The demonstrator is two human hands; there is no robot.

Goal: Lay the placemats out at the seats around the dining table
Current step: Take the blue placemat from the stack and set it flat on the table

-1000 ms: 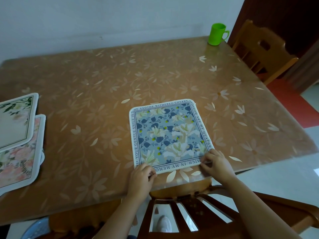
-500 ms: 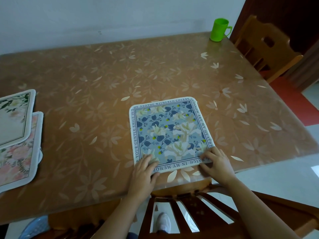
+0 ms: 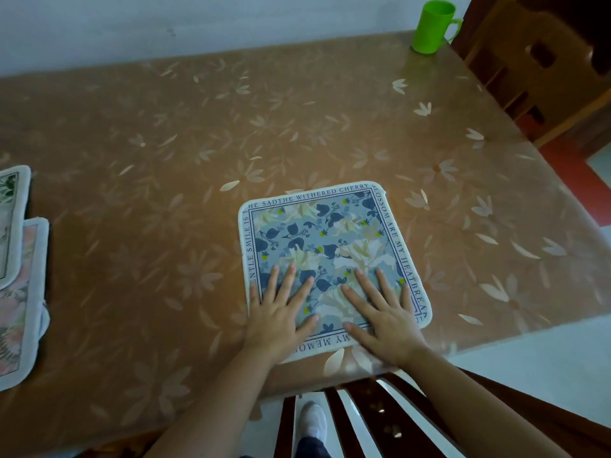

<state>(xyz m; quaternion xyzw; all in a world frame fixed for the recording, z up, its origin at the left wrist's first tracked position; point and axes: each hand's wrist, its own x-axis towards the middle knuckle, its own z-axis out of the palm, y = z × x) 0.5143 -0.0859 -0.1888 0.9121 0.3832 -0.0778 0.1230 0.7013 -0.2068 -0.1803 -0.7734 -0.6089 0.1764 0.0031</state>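
Tagger: Both hands lie flat with fingers spread, gripping nothing. Left hand [image 3: 277,322] and right hand [image 3: 383,315] press on the near half of the mat [image 3: 330,233].
Checker: Mat location?
Tagger: On the table [image 3: 165,127], at its near edge, in front of the chair [image 3: 380,414] tucked at that side.
Checker: Step?
Tagger: Smoothing it down, I'd say. To do it well, sweep the palms outward to the corners, keep the border parallel to the table's near edge, and don't drag it off the seat.
Checker: Other stuff?
Tagger: Stack [image 3: 20,292] of more mats at the table's left edge, partly cut off. Mug [image 3: 429,26] at the table's far right corner. Second chair [image 3: 535,77] at the table's right side.
Checker: Text?
Tagger: Border print in caps: "THE WITHERED CHERRY", "LOSSOM ARE MY HEATBREA", "NTLE SMILE IS", "MY MEMO". Hands hide the rest. No brand seen.
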